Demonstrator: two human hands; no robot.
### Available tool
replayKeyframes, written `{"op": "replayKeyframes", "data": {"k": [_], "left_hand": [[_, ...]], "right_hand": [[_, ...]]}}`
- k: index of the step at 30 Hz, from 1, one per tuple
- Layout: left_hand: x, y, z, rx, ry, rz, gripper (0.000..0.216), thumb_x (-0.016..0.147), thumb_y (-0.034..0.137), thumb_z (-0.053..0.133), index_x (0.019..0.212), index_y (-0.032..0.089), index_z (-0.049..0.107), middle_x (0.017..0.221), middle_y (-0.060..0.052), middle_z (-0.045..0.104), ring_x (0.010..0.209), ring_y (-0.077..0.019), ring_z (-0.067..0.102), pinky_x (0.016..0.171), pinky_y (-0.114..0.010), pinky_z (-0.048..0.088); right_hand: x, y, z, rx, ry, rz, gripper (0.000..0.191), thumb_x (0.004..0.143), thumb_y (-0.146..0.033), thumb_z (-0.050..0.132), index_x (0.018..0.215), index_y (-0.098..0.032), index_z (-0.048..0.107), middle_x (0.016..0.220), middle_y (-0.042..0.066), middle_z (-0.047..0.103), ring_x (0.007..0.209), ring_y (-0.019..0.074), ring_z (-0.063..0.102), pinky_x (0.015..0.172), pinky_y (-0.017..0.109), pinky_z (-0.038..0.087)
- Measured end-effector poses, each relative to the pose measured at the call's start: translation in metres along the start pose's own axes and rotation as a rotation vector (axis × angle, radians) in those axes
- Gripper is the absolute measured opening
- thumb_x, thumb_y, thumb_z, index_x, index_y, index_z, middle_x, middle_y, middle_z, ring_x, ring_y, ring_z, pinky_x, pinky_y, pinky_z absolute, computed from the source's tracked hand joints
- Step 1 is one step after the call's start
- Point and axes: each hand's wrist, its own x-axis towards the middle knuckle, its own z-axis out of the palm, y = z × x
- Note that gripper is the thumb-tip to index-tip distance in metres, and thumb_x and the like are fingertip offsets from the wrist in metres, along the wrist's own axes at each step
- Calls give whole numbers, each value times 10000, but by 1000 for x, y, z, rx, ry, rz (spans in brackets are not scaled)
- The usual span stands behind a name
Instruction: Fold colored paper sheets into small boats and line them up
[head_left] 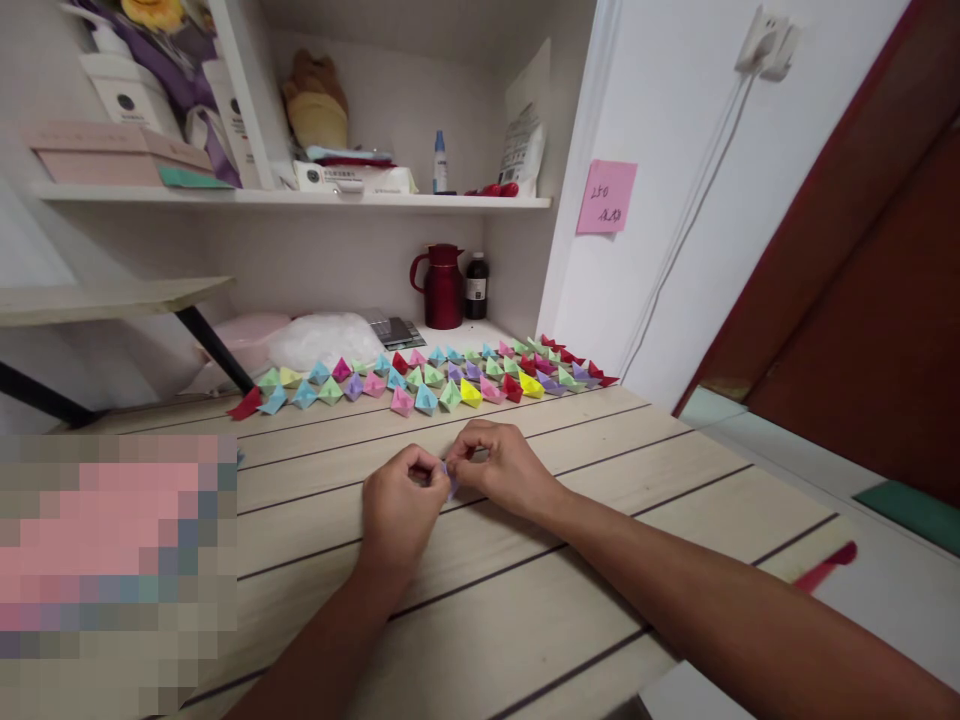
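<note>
Between my two hands is a small piece of purple paper (451, 484), mostly hidden by the fingers. My left hand (405, 500) pinches its left side between thumb and forefinger. From the right, my right hand (499, 465) pinches the same paper near its upper edge. Both hands are just above the wood-look table (585, 600), fingertips almost touching. Beyond them, rows of small folded paper boats (426, 399) in pink, blue, green, yellow, red and purple stand along the table's far side.
At the back stand a red jug (443, 290), a dark bottle (476, 287) and a white plastic bag (326, 342). A shelf (420, 201) overhangs them. A blurred-out pink patch (112, 530) covers the left. A red object (829, 566) lies at the right edge.
</note>
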Motion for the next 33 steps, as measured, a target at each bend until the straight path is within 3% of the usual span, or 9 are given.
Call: {"op": "replayKeyframes", "data": {"k": [12,14,19,22,33], "left_hand": [[3,-13,-1,-80,27,-97,81,681,212,575,615,205,622,573,14,674,539,-151,629,518,-230,461],[4,-16,-2,-94,39,-83,90,698,209,567,634,202,629,624,-1,696,583,-162,653,568,-250,500],[5,-12,-4,-115,82,73,121,710,171,593,775,221,682,921,-27,708,892,-186,671,862,-311,516],[4,-10,-5,-84,101,179,199,723,193,634,898,249,711,996,-29,681,976,-200,642,910,-329,501],[4,-11,-1,-47,40,188,69,751,214,625,742,221,693,784,-14,714,763,-179,656,764,-307,528]], "right_hand": [[4,14,0,124,62,40,113,674,-90,572,600,-176,575,653,-27,548,638,126,513,584,222,388],[6,19,-4,144,84,55,100,699,-117,556,619,-176,566,643,-28,539,619,123,506,570,223,386],[7,20,-8,160,83,61,76,722,-159,586,649,-166,607,667,-7,569,648,137,530,607,246,413],[5,14,-7,146,73,48,72,712,-148,616,644,-166,625,693,0,576,674,141,532,630,253,415],[0,3,-6,27,47,-78,104,718,-86,644,664,-175,630,738,1,594,743,144,559,679,246,428]]}}
